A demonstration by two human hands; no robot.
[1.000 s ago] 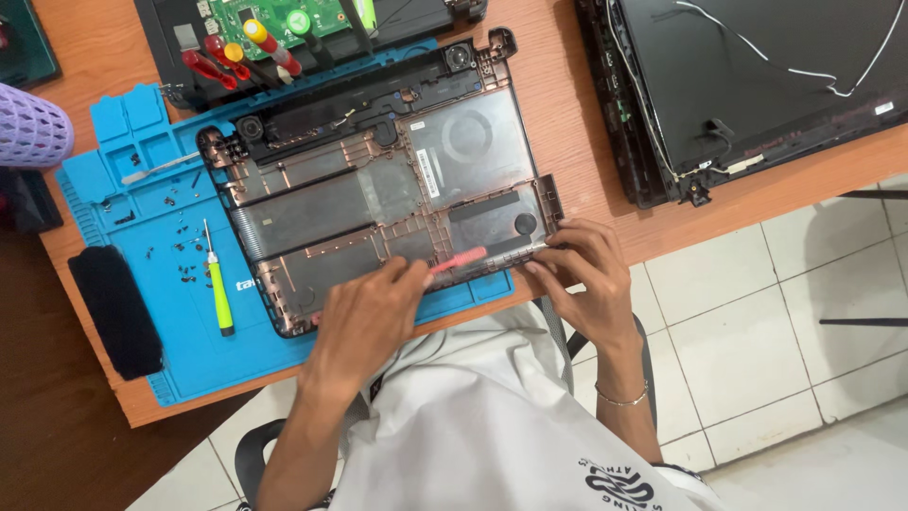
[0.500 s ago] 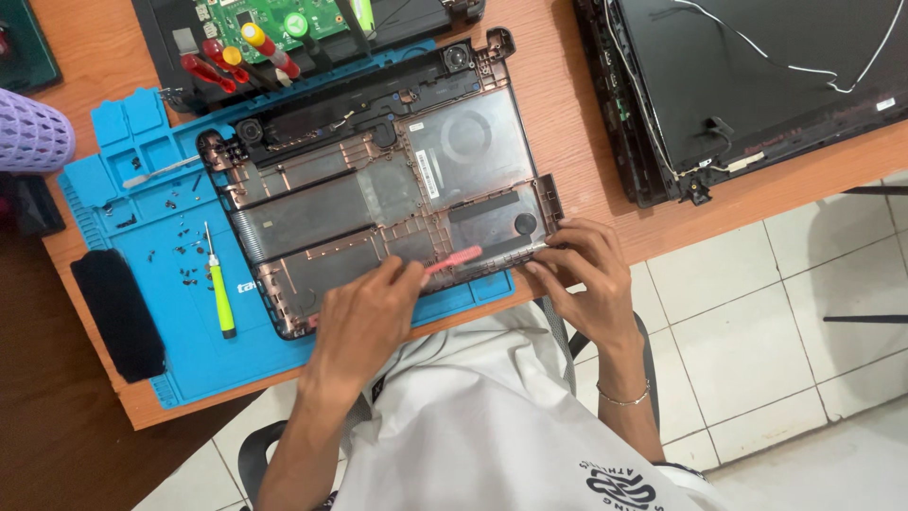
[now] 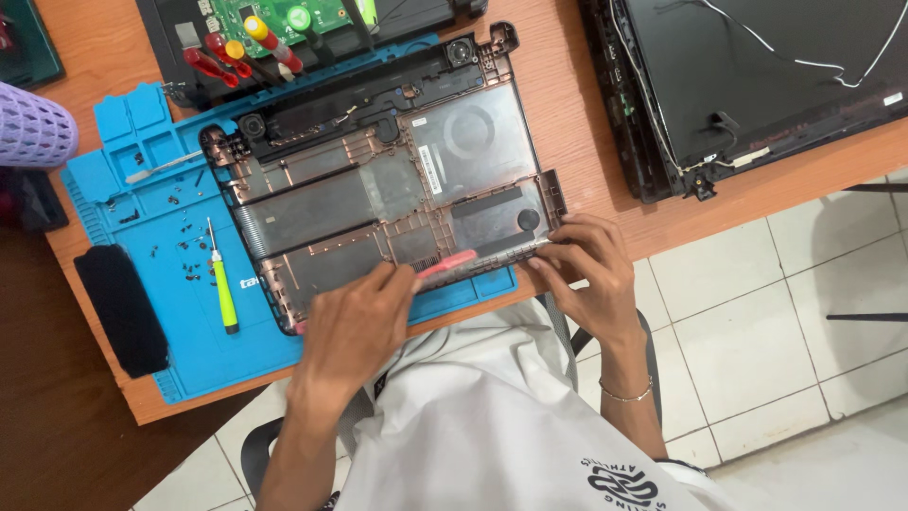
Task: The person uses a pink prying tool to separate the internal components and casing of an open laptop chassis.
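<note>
Laptop base [image 3: 378, 189] is filling the blue mat [image 3: 123, 189]; green screwdriver [image 3: 224, 295] and loose screws [image 3: 194, 255] are cluttering its left strip, black pad [image 3: 121, 308] blocking the mat's left edge.

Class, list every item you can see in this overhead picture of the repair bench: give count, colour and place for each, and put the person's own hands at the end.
laptop base shell: one, dark, open side up on the mat.
work mat: one, blue, on the table's left part.
pink tool: one, at the shell's near edge, at the left hand's fingers.
small screwdriver: one, green handle, on the mat left of the shell.
loose screws: several, dark, scattered on the mat.
black pad: one, at the mat's left edge.
screen lid: one, black, top right, with white wires.
circuit board: one, green, top edge.
screwdrivers: several, red and yellow handles, top left.
basket: one, lilac, far left.
table: one, orange-brown wood.
left hand: on the shell's near edge.
right hand: at the shell's near right corner.
</note>
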